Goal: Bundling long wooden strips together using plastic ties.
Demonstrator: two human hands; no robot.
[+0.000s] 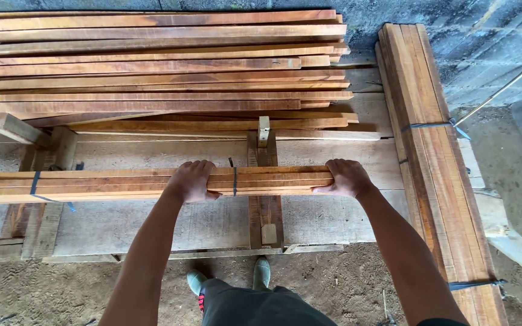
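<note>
Bundle of strapped wooden slats is lying crosswise under both grips, left hand clasping mid-length, right hand clasping its near end.

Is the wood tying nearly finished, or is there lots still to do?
Partly done. One strapped bundle already lies at the right, tied with dark bands. In hand: the left hand and right hand grip a second bundle on the bench, with straps already around it. Left: a big pile of loose slats behind shows no straps, so plenty seems to remain.
</note>
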